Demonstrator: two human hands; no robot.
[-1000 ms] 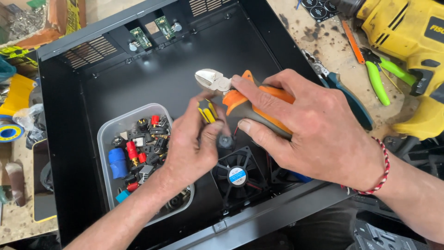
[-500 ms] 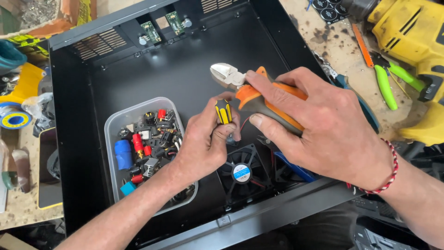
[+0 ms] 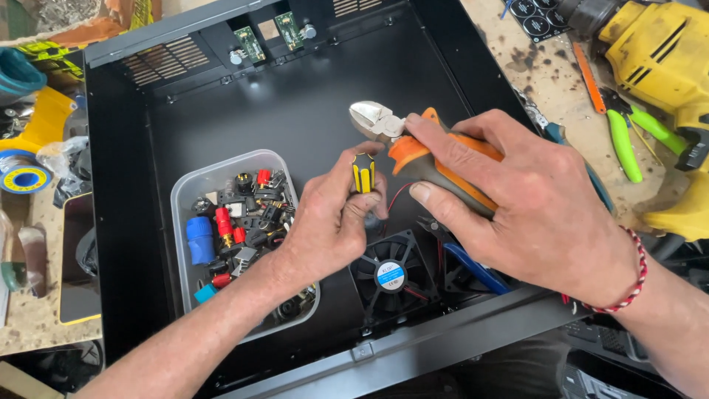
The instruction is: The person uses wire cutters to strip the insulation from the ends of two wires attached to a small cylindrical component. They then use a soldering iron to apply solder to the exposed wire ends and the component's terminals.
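While the left hand (image 3: 332, 222) clamps a yellow-black screwdriver (image 3: 362, 172) upright inside the black chassis (image 3: 295, 111), the right hand (image 3: 532, 199) grips orange-handled cutters (image 3: 413, 151) just beside it, above the fan (image 3: 390, 275).

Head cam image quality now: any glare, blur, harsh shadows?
Head view: sharp, no motion blur on either hand; even daylight, soft shadows; small glare on the steel jaws of the orange-handled cutters in the right hand and a faint sheen on the black metal chassis floor; left hand is well lit.
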